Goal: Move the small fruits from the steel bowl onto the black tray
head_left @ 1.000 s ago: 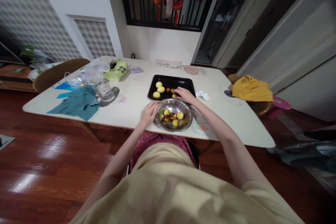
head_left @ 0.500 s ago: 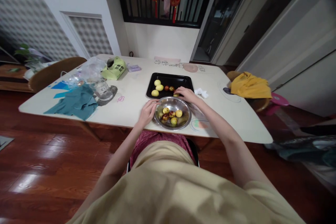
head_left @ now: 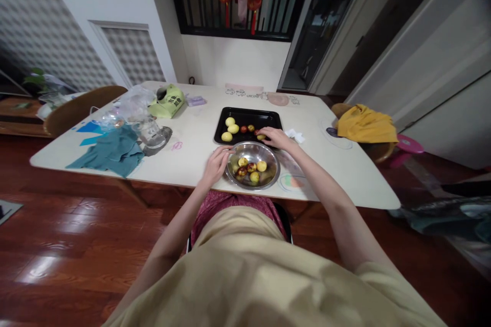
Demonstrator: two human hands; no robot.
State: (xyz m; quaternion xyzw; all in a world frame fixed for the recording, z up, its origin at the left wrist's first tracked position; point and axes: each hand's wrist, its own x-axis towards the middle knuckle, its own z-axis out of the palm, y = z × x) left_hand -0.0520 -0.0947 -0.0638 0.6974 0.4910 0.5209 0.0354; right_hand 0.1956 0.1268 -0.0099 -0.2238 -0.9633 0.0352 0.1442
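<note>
Metal bowl (head_left: 268, 180) stands at the near edge of the white surface (head_left: 333, 179), with yellow and dark red fruits (head_left: 251, 167) inside. Left hand (head_left: 217, 163) touches the bowl's left rim; whether it grips, I cannot tell. Just beyond the bowl lies a black tray (head_left: 264, 117) with more fruits (head_left: 232, 128), where the right hand (head_left: 274, 136) curls over a yellowish fruit (head_left: 261, 137); I cannot tell if its fingers are clamped

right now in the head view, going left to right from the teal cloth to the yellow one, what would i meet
Teal cloth, green pack, purple packet, left hand, bowl, tissue, yellow cloth.
</note>
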